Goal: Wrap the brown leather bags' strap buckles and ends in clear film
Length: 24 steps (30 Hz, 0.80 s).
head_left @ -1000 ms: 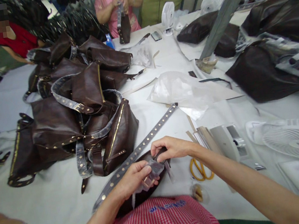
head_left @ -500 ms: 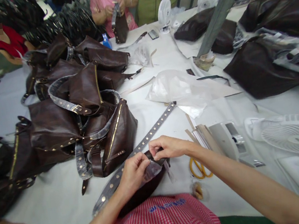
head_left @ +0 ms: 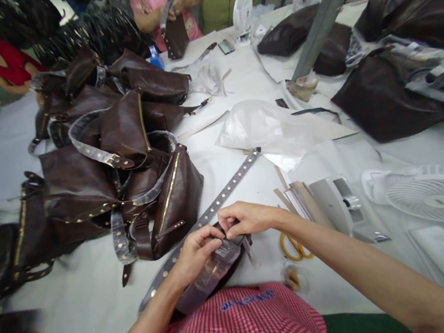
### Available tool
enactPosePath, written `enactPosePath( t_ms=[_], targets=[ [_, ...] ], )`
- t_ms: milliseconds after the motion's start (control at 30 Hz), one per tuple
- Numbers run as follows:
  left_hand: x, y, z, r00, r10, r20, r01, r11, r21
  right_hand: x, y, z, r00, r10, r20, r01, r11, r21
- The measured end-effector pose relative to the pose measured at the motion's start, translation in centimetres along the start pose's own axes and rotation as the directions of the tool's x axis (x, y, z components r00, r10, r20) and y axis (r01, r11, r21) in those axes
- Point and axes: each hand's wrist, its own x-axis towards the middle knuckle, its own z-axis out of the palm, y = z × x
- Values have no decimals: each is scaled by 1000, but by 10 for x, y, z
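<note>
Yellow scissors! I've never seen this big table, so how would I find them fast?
Start at the round white fan lying on the right of the white table. Look left of it to the bunch of tan strips. Just below them are the scissors, right under the person's right forearm, and their bright yellow finger loops stand out from everything nearby.

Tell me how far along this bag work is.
Done, by the look: the heap of brown leather bags, with studded straps and gold zips. In hand: a bag under clear plastic film, held by the left hand and right hand, a studded strap running from it. Left, perhaps: the dark bags at right among plastic.
</note>
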Motion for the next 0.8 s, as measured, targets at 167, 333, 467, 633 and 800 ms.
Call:
enactPosePath(
  t_ms=[167, 333, 467, 633, 800],
  targets=[
    [4, -4, -6, 928, 339, 155, -372, 859, 352, 0, 4, 3, 999, 14, 28, -16, 998, 60],
    [6, -13, -4, 904, 361, 229, -427, 747, 509, 1, 9, 3, 999, -4, 37, 2, 999, 40],
    [4, -5, -8, 972, 223, 74, -232, 868, 439, 0, 9, 1, 1000, -17, -17, 18, 998, 56],
    [-6, -4, -16, 860, -237, 453, 288, 957, -47, -1, 6, -3, 995, -83, -52, 89, 989, 119],
    [-13, -3, -8, 853, -374, 365, 383, 922, 50, -7, 1, -3, 993, -92, -68, 82, 988, -133]
  ],
)
